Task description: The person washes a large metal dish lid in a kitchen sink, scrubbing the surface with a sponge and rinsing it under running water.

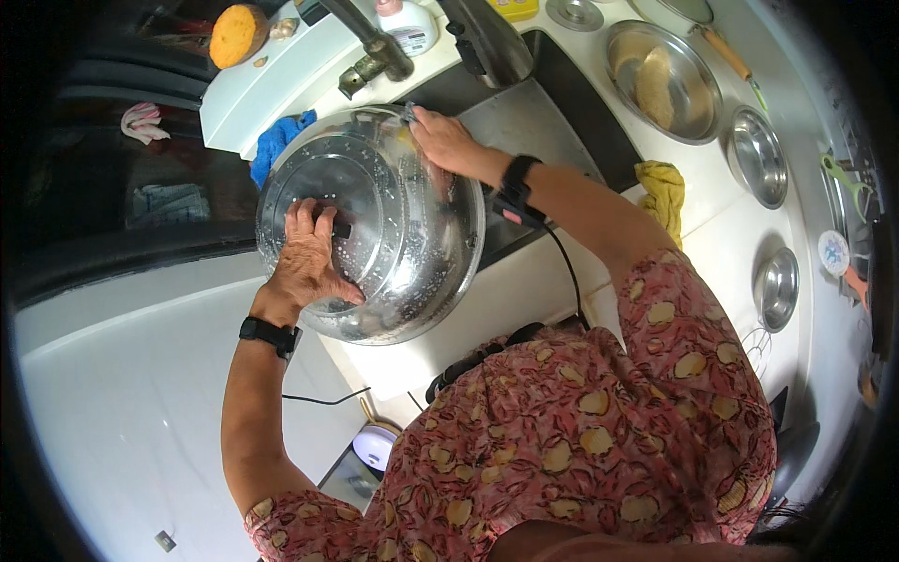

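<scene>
A large domed pot lid of metal and glass (421,232), wet with drops and foam, stands tilted over the near left part of a dark sink (597,119). My left hand (309,246) grips the lid at its dark central knob, mostly hidden by the fingers. With my right hand (446,140) I press a small grey scouring pad (409,112) against the lid's upper rim. The faucet (379,63) is just beyond the lid. Black bands are on both wrists.
A blue cloth (277,144) lies behind the lid, and a yellow cloth (661,193) hangs by the sink's right end. On the right counter are a steel bowl with a brownish piece (618,53), smaller steel bowls (758,158) and a wood-handled strainer (727,53). A soap bottle (411,31) stands behind.
</scene>
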Action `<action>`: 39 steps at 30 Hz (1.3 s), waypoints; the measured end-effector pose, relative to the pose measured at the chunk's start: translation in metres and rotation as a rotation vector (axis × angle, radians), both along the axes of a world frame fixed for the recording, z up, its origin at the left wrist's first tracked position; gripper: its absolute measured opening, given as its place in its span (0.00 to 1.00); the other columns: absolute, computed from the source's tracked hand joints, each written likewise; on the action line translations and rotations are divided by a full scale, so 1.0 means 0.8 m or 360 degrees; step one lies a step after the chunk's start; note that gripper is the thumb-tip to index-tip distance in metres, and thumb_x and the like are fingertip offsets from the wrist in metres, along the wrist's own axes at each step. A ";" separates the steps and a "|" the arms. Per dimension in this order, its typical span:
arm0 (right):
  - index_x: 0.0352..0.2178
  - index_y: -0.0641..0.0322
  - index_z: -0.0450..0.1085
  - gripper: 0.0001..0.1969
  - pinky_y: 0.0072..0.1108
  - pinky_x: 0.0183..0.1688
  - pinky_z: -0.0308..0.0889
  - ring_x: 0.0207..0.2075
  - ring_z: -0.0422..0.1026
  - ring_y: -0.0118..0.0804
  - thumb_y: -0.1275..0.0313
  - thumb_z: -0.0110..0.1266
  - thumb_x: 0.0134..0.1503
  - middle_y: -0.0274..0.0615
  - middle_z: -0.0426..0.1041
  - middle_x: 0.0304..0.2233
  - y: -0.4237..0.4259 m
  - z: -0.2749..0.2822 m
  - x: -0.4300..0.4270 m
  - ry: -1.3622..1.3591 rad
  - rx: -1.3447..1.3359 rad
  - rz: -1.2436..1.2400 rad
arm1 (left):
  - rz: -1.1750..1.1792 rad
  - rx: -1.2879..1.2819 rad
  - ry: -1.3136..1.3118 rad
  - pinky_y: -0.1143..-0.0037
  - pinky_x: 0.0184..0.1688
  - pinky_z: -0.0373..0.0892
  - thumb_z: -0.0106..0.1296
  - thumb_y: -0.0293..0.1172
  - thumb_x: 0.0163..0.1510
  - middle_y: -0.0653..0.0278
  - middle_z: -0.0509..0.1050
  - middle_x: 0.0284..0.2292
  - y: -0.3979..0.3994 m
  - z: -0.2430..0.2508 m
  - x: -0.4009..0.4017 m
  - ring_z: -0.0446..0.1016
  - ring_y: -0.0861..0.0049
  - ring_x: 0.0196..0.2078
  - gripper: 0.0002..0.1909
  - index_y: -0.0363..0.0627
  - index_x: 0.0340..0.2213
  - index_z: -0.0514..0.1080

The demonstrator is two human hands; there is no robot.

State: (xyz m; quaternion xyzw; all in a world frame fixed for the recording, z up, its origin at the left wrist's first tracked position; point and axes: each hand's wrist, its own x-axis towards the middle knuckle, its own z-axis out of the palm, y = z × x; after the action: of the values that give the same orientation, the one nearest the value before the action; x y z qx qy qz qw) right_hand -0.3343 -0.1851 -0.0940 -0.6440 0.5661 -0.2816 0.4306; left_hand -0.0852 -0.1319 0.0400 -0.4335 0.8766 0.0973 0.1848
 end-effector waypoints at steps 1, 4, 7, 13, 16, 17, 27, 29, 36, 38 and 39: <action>0.45 0.69 0.61 0.17 0.32 0.52 0.62 0.48 0.67 0.48 0.73 0.46 0.54 0.60 0.66 0.46 0.020 -0.009 0.011 -0.0032 -0.0274 -0.0180 | 0.0002 0.0010 0.0003 0.58 0.61 0.49 0.73 0.48 0.06 0.43 0.47 0.54 0.003 -0.003 0.000 0.43 0.44 0.58 0.69 0.39 0.53 0.51; 0.47 0.67 0.61 0.19 0.39 0.57 0.56 0.52 0.63 0.51 0.72 0.48 0.53 0.60 0.65 0.46 0.081 -0.014 0.035 0.0410 -0.1385 0.0007 | -0.0006 -0.0016 0.0031 0.57 0.61 0.49 0.72 0.49 0.05 0.42 0.47 0.54 0.005 -0.011 0.015 0.44 0.43 0.58 0.70 0.38 0.53 0.51; 0.48 0.67 0.61 0.20 0.46 0.58 0.50 0.54 0.61 0.54 0.72 0.49 0.53 0.60 0.64 0.49 0.117 0.017 0.052 0.0275 -0.1242 0.0328 | -0.0023 -0.0023 0.0043 0.56 0.60 0.49 0.72 0.50 0.04 0.41 0.47 0.54 0.004 -0.014 0.016 0.44 0.42 0.58 0.70 0.38 0.53 0.50; 0.34 0.69 0.65 0.10 0.34 0.52 0.60 0.46 0.65 0.50 0.72 0.45 0.52 0.59 0.66 0.39 0.001 0.004 0.010 0.0206 -0.0519 0.0092 | -0.0009 -0.0026 0.0028 0.56 0.60 0.49 0.72 0.51 0.05 0.41 0.48 0.54 0.003 -0.009 0.011 0.44 0.41 0.58 0.71 0.39 0.54 0.50; 0.27 0.69 0.68 0.09 0.38 0.48 0.61 0.42 0.66 0.48 0.72 0.47 0.50 0.57 0.67 0.36 0.018 0.009 0.024 -0.0069 -0.0496 -0.0321 | -0.0012 -0.0066 -0.0006 0.58 0.61 0.49 0.72 0.48 0.02 0.40 0.48 0.53 0.005 -0.008 0.007 0.44 0.44 0.59 0.72 0.38 0.54 0.49; 0.35 0.71 0.66 0.13 0.40 0.50 0.59 0.44 0.65 0.50 0.70 0.48 0.51 0.59 0.66 0.39 0.036 0.007 0.031 0.0331 -0.1076 -0.0140 | 0.0021 -0.0062 -0.0005 0.58 0.61 0.49 0.72 0.48 0.02 0.40 0.48 0.53 0.007 -0.005 0.008 0.44 0.44 0.59 0.72 0.38 0.54 0.49; 0.44 0.71 0.65 0.16 0.39 0.59 0.51 0.55 0.59 0.49 0.72 0.42 0.57 0.53 0.65 0.49 0.063 0.048 0.064 0.0685 -0.1120 0.0655 | 0.0002 -0.0063 0.0061 0.58 0.61 0.49 0.72 0.49 0.04 0.42 0.49 0.53 0.006 -0.014 0.012 0.45 0.43 0.58 0.71 0.38 0.53 0.50; 0.43 0.71 0.65 0.15 0.39 0.59 0.52 0.55 0.58 0.49 0.71 0.41 0.57 0.53 0.65 0.49 0.029 0.041 0.053 0.0636 -0.1295 0.0495 | -0.0068 -0.0110 0.0103 0.59 0.60 0.49 0.71 0.51 0.08 0.43 0.51 0.51 0.003 -0.012 0.011 0.46 0.45 0.58 0.66 0.40 0.52 0.52; 0.42 0.74 0.65 0.15 0.35 0.59 0.52 0.55 0.59 0.51 0.72 0.42 0.58 0.54 0.64 0.50 0.112 0.032 0.089 0.0729 -0.1451 0.0765 | -0.0014 -0.0112 0.0153 0.57 0.59 0.50 0.72 0.50 0.08 0.45 0.52 0.52 0.005 -0.020 0.023 0.46 0.45 0.58 0.66 0.43 0.52 0.53; 0.38 0.76 0.67 0.13 0.36 0.57 0.56 0.51 0.62 0.51 0.74 0.45 0.56 0.57 0.66 0.45 0.093 0.016 0.076 0.0365 -0.1691 0.0713 | -0.0008 -0.0130 0.0132 0.56 0.59 0.49 0.72 0.50 0.09 0.45 0.51 0.53 0.005 -0.020 0.019 0.45 0.45 0.59 0.65 0.43 0.52 0.52; 0.38 0.76 0.67 0.13 0.36 0.57 0.56 0.51 0.62 0.51 0.74 0.45 0.56 0.57 0.66 0.45 0.070 0.017 0.067 0.0367 -0.1683 0.0719 | -0.0005 -0.0123 0.0137 0.56 0.59 0.49 0.72 0.50 0.09 0.45 0.51 0.53 0.007 -0.019 0.019 0.45 0.45 0.59 0.65 0.43 0.52 0.52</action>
State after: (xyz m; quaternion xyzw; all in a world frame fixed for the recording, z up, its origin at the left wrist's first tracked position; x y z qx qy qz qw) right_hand -0.2805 -0.1292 -0.0802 -0.9026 0.2406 -0.3553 0.0359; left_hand -0.0697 -0.1260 0.0249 -0.4345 0.8875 0.0817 0.1302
